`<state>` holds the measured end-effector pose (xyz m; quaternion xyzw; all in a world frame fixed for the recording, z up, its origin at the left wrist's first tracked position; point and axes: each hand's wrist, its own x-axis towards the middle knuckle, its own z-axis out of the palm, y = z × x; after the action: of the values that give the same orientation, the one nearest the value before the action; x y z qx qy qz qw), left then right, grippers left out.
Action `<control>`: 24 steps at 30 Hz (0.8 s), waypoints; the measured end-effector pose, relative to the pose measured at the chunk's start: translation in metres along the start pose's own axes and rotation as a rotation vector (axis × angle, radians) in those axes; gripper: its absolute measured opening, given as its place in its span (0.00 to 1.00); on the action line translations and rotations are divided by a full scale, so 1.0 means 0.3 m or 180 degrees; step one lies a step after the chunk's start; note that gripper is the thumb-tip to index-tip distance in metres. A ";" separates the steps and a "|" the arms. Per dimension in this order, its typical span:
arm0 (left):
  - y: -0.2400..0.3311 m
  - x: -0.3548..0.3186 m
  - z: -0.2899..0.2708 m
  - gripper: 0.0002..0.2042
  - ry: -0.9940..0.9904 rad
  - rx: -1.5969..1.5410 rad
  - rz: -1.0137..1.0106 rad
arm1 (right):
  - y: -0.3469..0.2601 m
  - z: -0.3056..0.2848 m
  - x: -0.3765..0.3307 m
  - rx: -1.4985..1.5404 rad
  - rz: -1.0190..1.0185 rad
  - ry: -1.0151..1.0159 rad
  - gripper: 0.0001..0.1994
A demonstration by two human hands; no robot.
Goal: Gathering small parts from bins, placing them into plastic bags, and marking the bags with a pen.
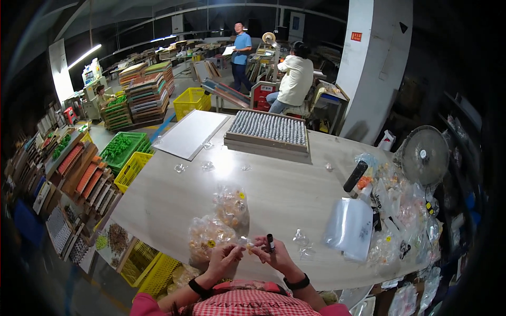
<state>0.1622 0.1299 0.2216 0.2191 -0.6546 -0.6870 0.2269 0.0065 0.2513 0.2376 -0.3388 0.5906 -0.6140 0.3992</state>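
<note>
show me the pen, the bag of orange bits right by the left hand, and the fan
Pen [270, 243]: head view, middle of its dark barrel
Bag [207, 232]: head view, middle of its clear front
Fan [424, 154]: head view, hub of its round face

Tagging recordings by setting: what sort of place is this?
Probably a factory workshop for small parts: a tray of grey pieces in rows sits on the worktable, with stacked trays and a yellow plastic crate on the floor beyond.
</note>
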 end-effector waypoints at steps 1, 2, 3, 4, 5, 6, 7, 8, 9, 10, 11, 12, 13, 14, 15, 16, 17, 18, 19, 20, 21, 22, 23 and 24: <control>0.014 -0.009 0.005 0.13 -0.0025 -0.0091 -0.0080 | -0.006 -0.005 -0.008 -0.0002 -0.0014 0.0026 0.16; 0.025 -0.013 0.008 0.13 -0.0051 -0.0182 -0.0159 | -0.013 -0.009 -0.015 0.0048 -0.0006 -0.0029 0.16; 0.034 -0.005 0.006 0.13 -0.0079 -0.0183 -0.0145 | -0.022 -0.011 -0.022 0.0096 0.0000 -0.0085 0.16; 0.046 -0.004 0.000 0.12 -0.0136 -0.0071 -0.0030 | -0.037 -0.008 -0.032 0.0091 0.0000 -0.0081 0.16; 0.051 -0.005 -0.003 0.12 -0.0191 0.0041 0.0087 | -0.058 -0.004 -0.038 -0.0048 0.0009 -0.0032 0.15; 0.047 -0.008 -0.001 0.12 -0.0189 0.0036 0.0091 | -0.074 -0.001 -0.046 -0.0187 0.0018 0.0015 0.15; 0.045 -0.006 -0.001 0.11 -0.0279 -0.0122 0.0074 | -0.082 0.004 -0.050 -0.0189 0.0006 0.0019 0.15; 0.049 -0.004 0.000 0.10 -0.0366 -0.0278 0.0057 | -0.088 0.008 -0.054 -0.0187 -0.0090 0.0115 0.13; 0.059 -0.007 0.001 0.10 -0.0365 -0.0273 0.0068 | -0.096 0.011 -0.057 -0.0183 -0.0185 0.0207 0.12; 0.082 -0.013 0.008 0.09 -0.0452 -0.0261 0.0099 | -0.112 0.014 -0.063 -0.0185 -0.0191 0.0205 0.12; 0.094 -0.017 0.010 0.08 -0.0535 -0.0248 0.0130 | -0.134 0.018 -0.067 -0.0189 -0.0173 0.0210 0.11; 0.085 -0.019 0.006 0.08 -0.0526 -0.0246 0.0136 | -0.146 0.020 -0.068 -0.0193 -0.0153 0.0212 0.10; 0.071 -0.024 0.002 0.07 -0.0543 -0.0391 0.0072 | -0.149 0.023 -0.069 -0.0194 -0.0164 0.0204 0.10; 0.065 -0.028 -0.001 0.07 -0.0556 -0.0536 0.0008 | -0.149 0.025 -0.071 -0.0148 -0.0225 0.0235 0.09; 0.064 -0.033 -0.004 0.07 -0.0544 -0.0532 0.0019 | -0.148 0.029 -0.073 -0.0100 -0.0284 0.0262 0.09; 0.067 -0.034 -0.003 0.06 -0.0578 -0.0494 -0.0016 | -0.144 0.029 -0.074 -0.0099 -0.0293 0.0253 0.09; 0.071 -0.038 -0.004 0.05 -0.0609 -0.0456 -0.0052 | -0.137 0.030 -0.075 -0.0231 -0.0338 0.0332 0.08; 0.080 -0.044 -0.006 0.05 -0.0598 -0.0452 -0.0045 | -0.130 0.030 -0.076 -0.0363 -0.0383 0.0410 0.08; 0.095 -0.050 -0.009 0.07 -0.0781 -0.0376 -0.0081 | -0.123 0.025 -0.074 -0.0362 -0.0391 0.0401 0.08; 0.110 -0.055 -0.012 0.08 -0.0964 -0.0300 -0.0119 | -0.115 0.018 -0.072 -0.0689 -0.0698 0.0346 0.08; 0.123 -0.058 -0.016 0.08 -0.0957 -0.0300 -0.0114 | -0.112 0.015 -0.070 -0.1017 -0.1003 0.0289 0.08; 0.134 -0.059 -0.025 0.08 -0.1140 0.0112 -0.0339 | -0.127 0.022 -0.066 -0.1018 -0.0995 0.0285 0.08; 0.148 -0.061 -0.036 0.09 -0.1322 0.0522 -0.0565 | -0.156 0.031 -0.060 -0.0998 -0.0667 0.0324 0.08; 0.171 -0.074 -0.056 0.09 -0.1323 0.0509 -0.0572 | -0.170 0.038 -0.056 -0.0980 -0.0336 0.0364 0.08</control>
<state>0.1914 0.1276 0.2720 0.1476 -0.7174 -0.6808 0.0071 0.0197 0.2601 0.2902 -0.3910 0.6808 -0.5548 0.2754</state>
